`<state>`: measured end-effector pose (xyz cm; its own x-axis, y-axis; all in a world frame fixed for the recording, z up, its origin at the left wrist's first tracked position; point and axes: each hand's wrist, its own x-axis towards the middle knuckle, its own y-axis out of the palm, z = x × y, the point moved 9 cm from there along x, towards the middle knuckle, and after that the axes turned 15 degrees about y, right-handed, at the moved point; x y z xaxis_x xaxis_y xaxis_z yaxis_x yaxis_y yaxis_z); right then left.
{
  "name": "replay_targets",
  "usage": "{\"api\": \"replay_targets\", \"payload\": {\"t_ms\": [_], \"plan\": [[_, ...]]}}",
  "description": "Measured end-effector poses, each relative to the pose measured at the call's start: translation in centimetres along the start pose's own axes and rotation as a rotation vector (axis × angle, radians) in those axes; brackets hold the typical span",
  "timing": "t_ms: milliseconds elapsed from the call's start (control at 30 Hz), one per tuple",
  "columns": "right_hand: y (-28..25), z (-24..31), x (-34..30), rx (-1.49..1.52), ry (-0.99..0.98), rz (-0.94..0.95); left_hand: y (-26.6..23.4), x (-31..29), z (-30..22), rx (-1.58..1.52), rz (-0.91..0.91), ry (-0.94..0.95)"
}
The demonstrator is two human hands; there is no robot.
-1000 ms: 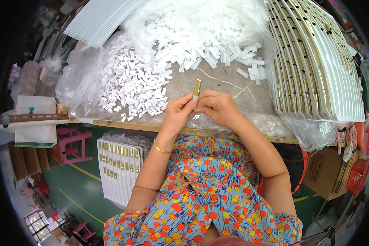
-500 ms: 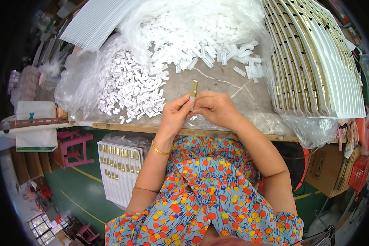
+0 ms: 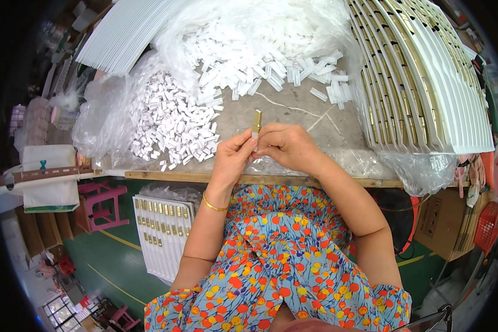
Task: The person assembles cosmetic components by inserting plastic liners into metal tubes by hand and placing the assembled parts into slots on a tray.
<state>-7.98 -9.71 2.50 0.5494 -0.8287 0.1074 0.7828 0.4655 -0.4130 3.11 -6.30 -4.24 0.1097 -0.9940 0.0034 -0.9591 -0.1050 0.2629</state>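
While the left hand (image 3: 232, 155) pinches the gold piece (image 3: 257, 120) by its pale lower end, we see the right hand (image 3: 288, 145) curled beside it at four o'clock, its grip unclear to us; white parts (image 3: 174, 120) lie at nine o'clock.

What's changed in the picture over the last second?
Only the view has shifted slightly; nothing was visibly taken up or let go. The left hand still holds the slim, shiny gold piece nearly upright, the right hand close against it. The small white rectangular pieces stay piled.
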Motion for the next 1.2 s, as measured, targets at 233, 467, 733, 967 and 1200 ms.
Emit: {"api": "replay_targets", "payload": {"t_ms": [233, 467, 733, 967, 1200], "plan": [[0.0, -0.2, 0.0, -0.004, -0.024, -0.001, -0.5, 0.0, 0.2, 0.062, -0.020, 0.003], [-2.4, -3.0, 0.8, 0.232, 0.305, -0.128, -0.2, 0.1, 0.1, -0.030, -0.011, 0.064], [-0.6, -3.4, 0.9, 0.691, 0.425, 0.056, 1.5, -0.4, 0.5, 0.001, 0.181, -0.063], [-2.5, -6.9, 1.2, 0.588, 0.601, -0.127, 2.4, 0.4, 0.3, -0.225, 0.209, -0.056], [-2.7, -6.7, 1.2, 0.573, 0.621, -0.204, 2.0, 0.6, -0.7, -0.011, 0.111, 0.066]]}}
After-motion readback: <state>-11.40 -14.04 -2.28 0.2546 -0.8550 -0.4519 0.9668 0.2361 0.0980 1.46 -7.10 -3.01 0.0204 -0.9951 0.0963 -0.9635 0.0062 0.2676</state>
